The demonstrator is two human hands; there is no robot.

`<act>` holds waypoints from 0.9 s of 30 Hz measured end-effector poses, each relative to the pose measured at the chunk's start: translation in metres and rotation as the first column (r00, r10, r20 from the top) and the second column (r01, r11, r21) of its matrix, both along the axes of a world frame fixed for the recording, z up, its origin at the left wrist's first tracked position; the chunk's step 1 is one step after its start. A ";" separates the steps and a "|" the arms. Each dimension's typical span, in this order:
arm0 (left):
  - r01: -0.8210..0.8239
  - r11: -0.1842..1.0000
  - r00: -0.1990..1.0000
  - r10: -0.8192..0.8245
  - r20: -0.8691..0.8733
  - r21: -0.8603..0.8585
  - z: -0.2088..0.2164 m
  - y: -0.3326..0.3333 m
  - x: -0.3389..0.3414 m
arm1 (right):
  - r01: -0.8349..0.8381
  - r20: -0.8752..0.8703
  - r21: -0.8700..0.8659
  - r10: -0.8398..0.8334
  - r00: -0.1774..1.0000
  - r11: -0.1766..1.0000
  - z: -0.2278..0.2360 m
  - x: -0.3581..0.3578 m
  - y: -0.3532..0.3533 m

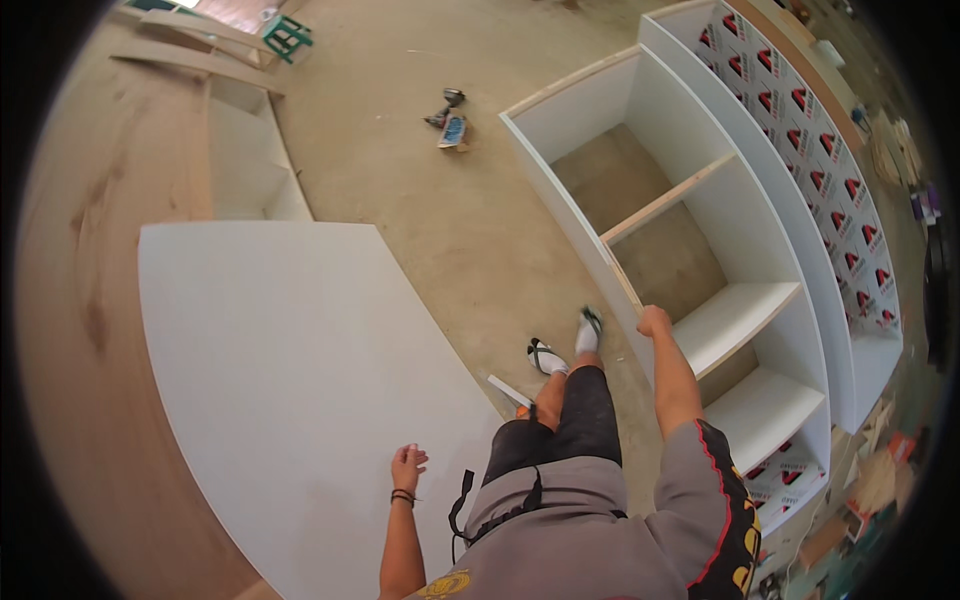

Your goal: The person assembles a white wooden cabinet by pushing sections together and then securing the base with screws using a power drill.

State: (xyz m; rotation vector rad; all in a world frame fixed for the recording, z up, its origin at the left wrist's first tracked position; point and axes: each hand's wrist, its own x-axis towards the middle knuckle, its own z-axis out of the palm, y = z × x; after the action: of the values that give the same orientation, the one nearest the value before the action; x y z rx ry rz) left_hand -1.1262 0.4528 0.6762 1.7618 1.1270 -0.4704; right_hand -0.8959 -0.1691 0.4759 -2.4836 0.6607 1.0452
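Note:
My right hand (655, 322) is closed on the near long edge of a white cabinet carcass (705, 90), at the end of a thin wooden strip (627, 277). The carcass lies on the floor to my right, with a wooden crosspiece (668, 198) and white shelf boards (738, 325) spanning its inside. My left hand (408, 468), a dark band at the wrist, hangs over a large white panel (290, 340) on my left. Its fingers are loosely bent and apart, holding nothing. From this angle I cannot tell whether it touches the panel.
A cordless drill (446, 106) lies on the floor ahead, with a small blue-printed box (455, 130). A green stool (288, 38) and curved boards (190, 62) are at the far left. Another white carcass (870, 370) stands beyond the first. Offcuts (868, 485) clutter the right side.

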 end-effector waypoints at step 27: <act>0.686 0.702 0.549 -0.670 0.499 0.188 0.114 -0.240 0.411 | -0.022 0.681 -0.231 0.178 0.710 0.973 0.576 0.099 -0.083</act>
State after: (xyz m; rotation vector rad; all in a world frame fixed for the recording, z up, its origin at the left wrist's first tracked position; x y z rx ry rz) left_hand -0.7153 0.2125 0.7903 2.0919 -0.0176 -0.3913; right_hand -0.7965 -0.2521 1.0520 -2.8238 0.3938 -0.0162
